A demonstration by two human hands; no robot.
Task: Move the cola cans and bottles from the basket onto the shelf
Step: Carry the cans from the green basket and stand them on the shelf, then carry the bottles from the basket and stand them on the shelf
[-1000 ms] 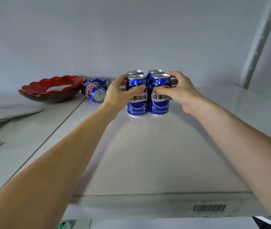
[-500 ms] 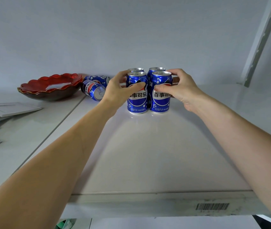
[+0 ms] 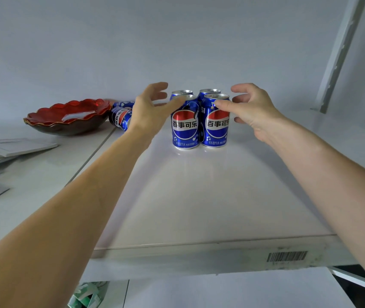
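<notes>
On the white shelf [image 3: 199, 196], taking the block of four upright cola cans as the landmark, one red scalloped bowl [image 3: 70, 115] sits well to the left of it, with some flat papers [image 3: 14, 147] nearer the shelf's front edge on that side. Between the bowl and the block lie two more cans on their sides [image 3: 120, 116], one behind the other, partly hidden by the left hand [image 3: 150, 112]. That hand hovers just left of the block with its fingers spread wide, the thumb tip at the rim of the front left can [image 3: 185, 123] and gripping nothing. The block stands two cans in front and two behind: the front right can [image 3: 216, 122] touches its neighbour, and the two rear cans [image 3: 209, 91] show only their tops. Just right of the block, the right hand [image 3: 252, 110] is likewise spread open, thumb tip touching the front right can's upper edge. One barcode label [image 3: 287, 256] sits on the shelf's front lip, below and right of the block.
</notes>
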